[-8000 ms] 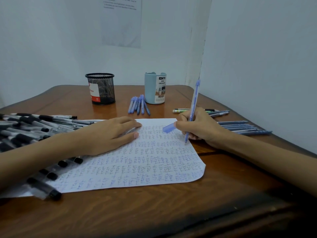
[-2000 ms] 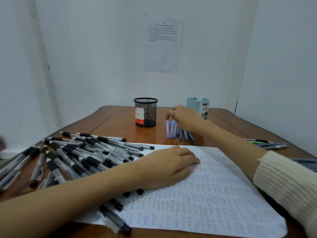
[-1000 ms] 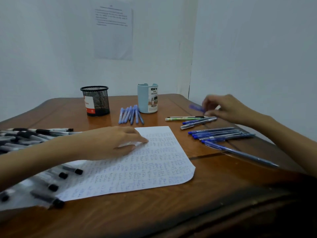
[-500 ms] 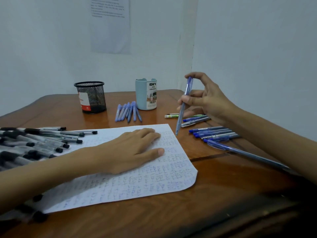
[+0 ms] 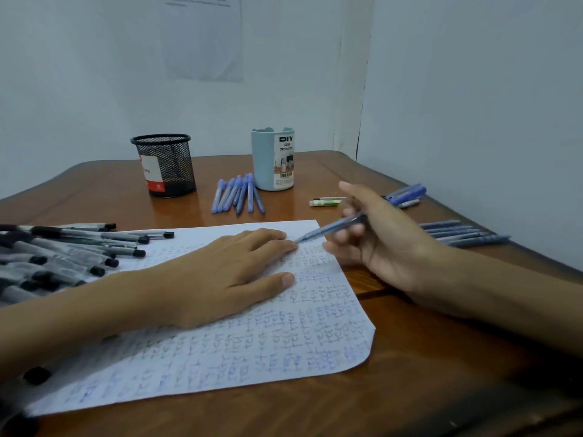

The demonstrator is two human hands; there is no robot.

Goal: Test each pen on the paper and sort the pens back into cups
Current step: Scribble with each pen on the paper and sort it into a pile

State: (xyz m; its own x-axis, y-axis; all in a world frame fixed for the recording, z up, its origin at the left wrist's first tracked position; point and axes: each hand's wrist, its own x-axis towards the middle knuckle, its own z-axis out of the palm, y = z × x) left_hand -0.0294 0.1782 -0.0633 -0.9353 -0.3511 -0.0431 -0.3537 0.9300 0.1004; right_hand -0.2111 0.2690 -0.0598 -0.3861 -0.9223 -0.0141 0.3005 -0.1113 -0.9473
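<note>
A pen (image 5: 331, 229) is gripped in the right hand (image 5: 378, 244), with the fingers curled round its barrel. Its tip is held at the far right part of the paper (image 5: 220, 357). The left hand (image 5: 217, 279) is laid flat on the paper with fingers straight, and the sheet is pinned down by it. The pen tip is seen just beside that hand's fingertips. Whether the tip touches the sheet cannot be told, as the barrel is blurred.

The step in hand is judged to be the testing of one blue pen. Nearly the whole sheet is covered with scribbles, so a barer spot is called for, probably the strip along the paper's far edge, and then a short, light stroke. After that, the pen is to be sorted. A row of blue pens (image 5: 236, 193) is laid beyond the paper at the foot of the blue cup (image 5: 273, 159). The mesh cup (image 5: 164, 165) is set beyond the paper's far left part.

What is inside either cup cannot be made out. The black pens (image 5: 63, 250) heaped left of the paper are cut off by the frame edge, and some are covered by the left forearm. The pens (image 5: 460, 233) right of the paper are partly hidden behind the right hand, as is a green pen (image 5: 326, 202) beyond the far right corner.
</note>
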